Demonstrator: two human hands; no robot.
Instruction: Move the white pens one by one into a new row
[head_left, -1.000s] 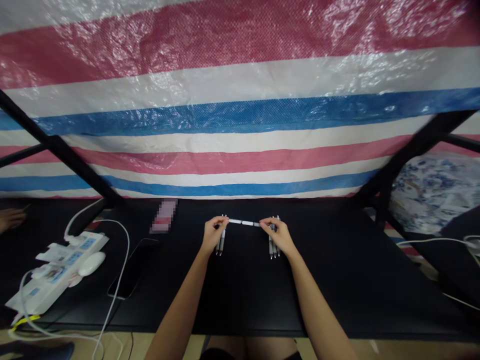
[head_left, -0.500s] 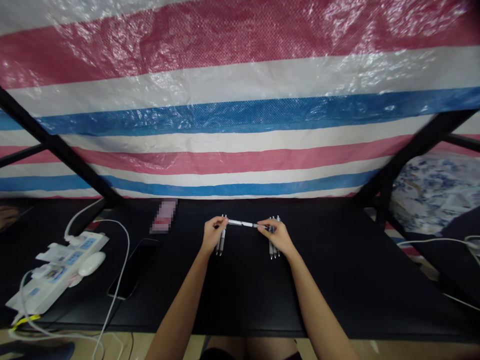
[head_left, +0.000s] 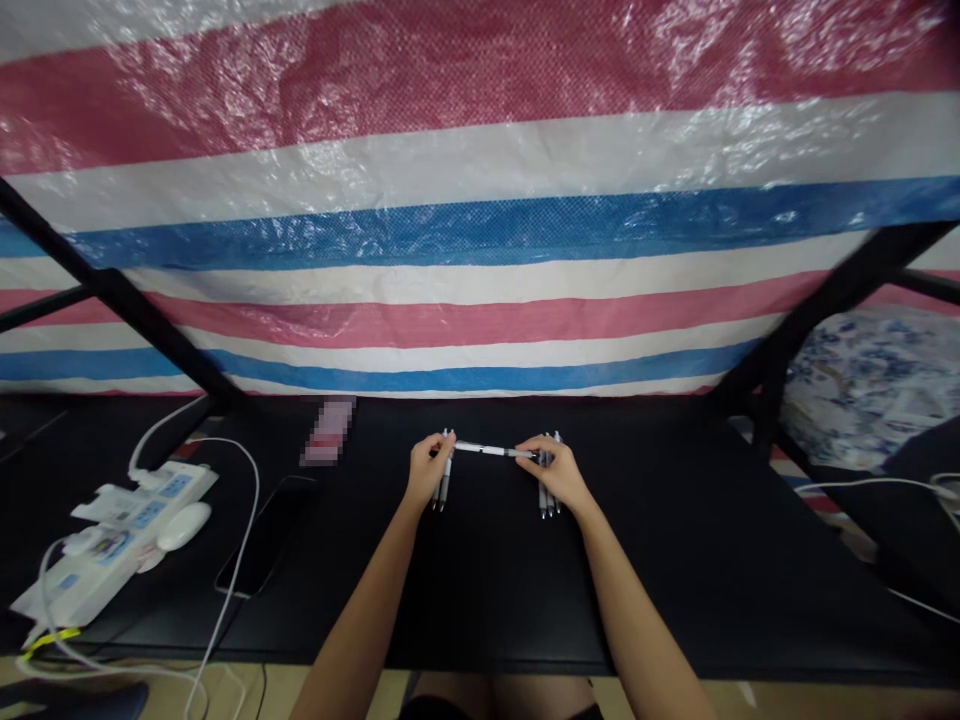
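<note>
A white pen [head_left: 484,449] is stretched sideways between my two hands, above the black table [head_left: 502,580]. Its left end is pinched in the fingers of my left hand [head_left: 425,468]. My right hand [head_left: 559,474] grips the darker end on the right with thumb and fingertips. Beneath my left hand lie two pens [head_left: 444,488], side by side and pointing toward me. Several more pens [head_left: 550,500] lie in a row under my right hand, their upper parts partly covered by its fingers.
To the left are a white power strip [head_left: 112,550] with plugs and cables, a dark phone [head_left: 266,540] and a pink blurred item [head_left: 328,432]. Striped plastic sheeting [head_left: 480,300] hangs behind the table, between black frame bars [head_left: 150,320]. A floral-patterned cloth [head_left: 870,385] is at right.
My hands and the pen between them stay almost in place. Another person's hand at the far left edge has gone out of view.
</note>
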